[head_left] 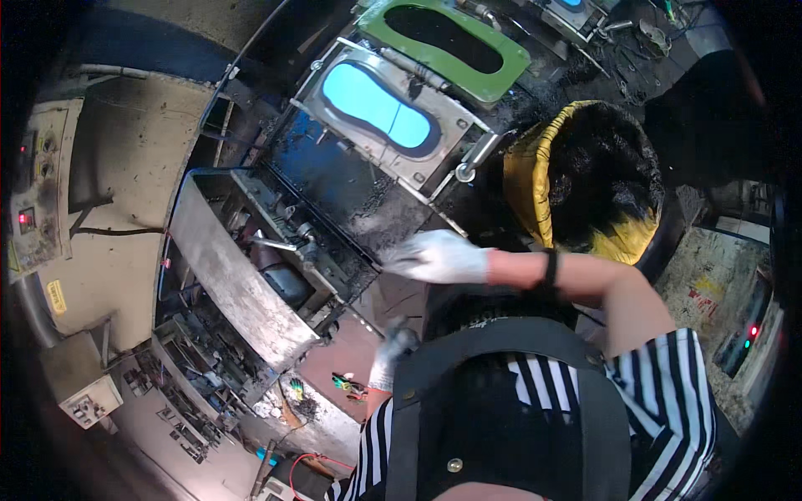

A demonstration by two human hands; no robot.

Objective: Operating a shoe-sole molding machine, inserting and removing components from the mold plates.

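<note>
My right hand (439, 257), in a white glove, reaches leftward across the middle of the view. Its fingers are stretched out and slightly blurred, with nothing visible in them. It is over the dark, dusty floor area beside the metal bench. My left hand (393, 355), also gloved and greyish at the fingers, hangs low by my body; its fingers are too unclear to read. Ahead lies a metal mould frame (378, 125) with a bright blue sole-shaped insert (376, 107). Behind it is a green plate (447, 46) with a dark sole-shaped opening.
A yellow-rimmed bag (541, 167) of black shredded material stands at the right. A long metal machine housing (238, 259) runs along the left. Control boxes (46, 188) line the left wall. A worn panel (710, 284) with indicator lights sits at far right. Tools (351, 384) lie low in view.
</note>
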